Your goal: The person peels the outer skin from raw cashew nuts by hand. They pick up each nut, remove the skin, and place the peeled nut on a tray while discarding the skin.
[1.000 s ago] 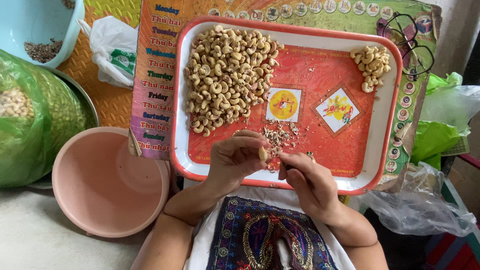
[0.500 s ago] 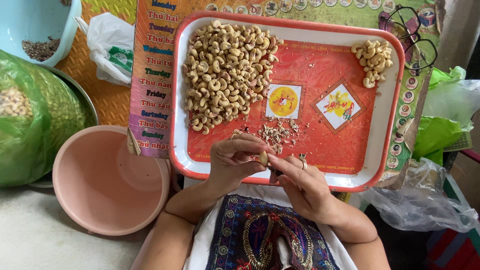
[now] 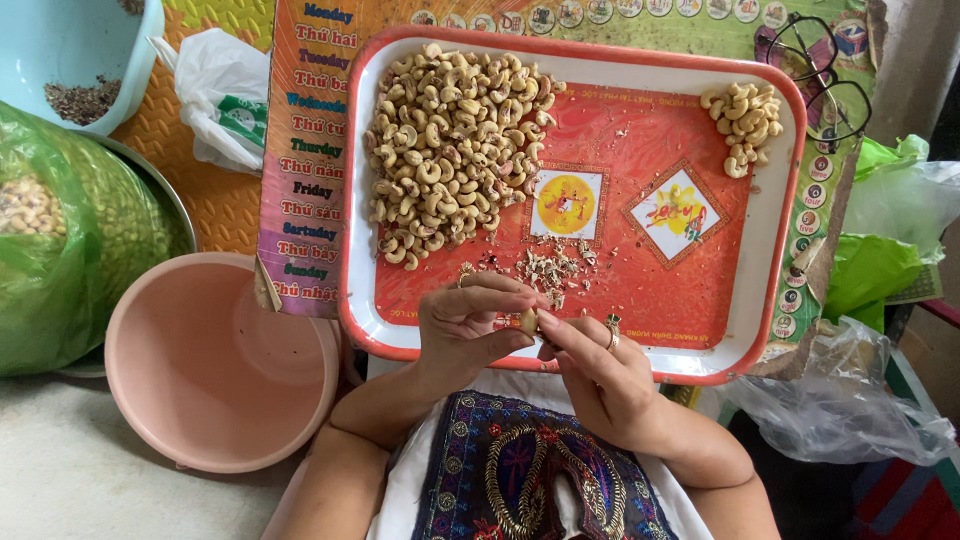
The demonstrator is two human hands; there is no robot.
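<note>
Best done low over the red tray [image 3: 775, 250]: left hand [image 3: 468, 325] closed, pinching one cashew [image 3: 528, 321] at the near rim, right hand [image 3: 598, 370] fingertips curled against it, peeling skin onto the scrap pile [image 3: 545, 268].

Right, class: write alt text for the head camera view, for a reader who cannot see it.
A person's left hand and right hand hold one cashew between their fingertips, over the near edge of a red tray. The tray carries a big cashew pile, a small pile and skin scraps; a pink bowl sits beside it.
</note>
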